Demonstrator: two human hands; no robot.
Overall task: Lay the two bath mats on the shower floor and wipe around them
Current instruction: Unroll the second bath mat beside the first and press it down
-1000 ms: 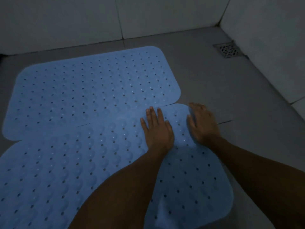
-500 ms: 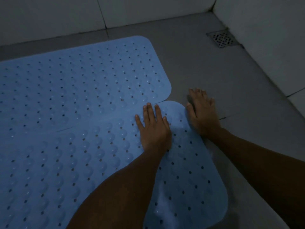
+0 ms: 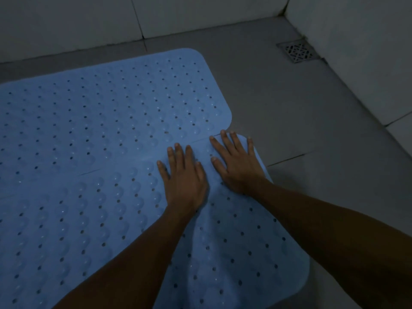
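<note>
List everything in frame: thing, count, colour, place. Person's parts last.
far bath mat: 1, light blue with holes, flat on the floor toward the back wall, its left side cut off by the frame
near bath mat: 1, light blue with holes, flat in the foreground, its far edge meeting the far mat
shower floor: 1, grey tile, bare to the right and behind the mats
floor drain: 1, grey metal grate, far right corner by the wall
walls: 2 in view, pale tile, back and right
left hand: 1, flat, fingers spread, on the near mat
right hand: 1, flat, fingers spread, on the near mat's far right corner
</note>
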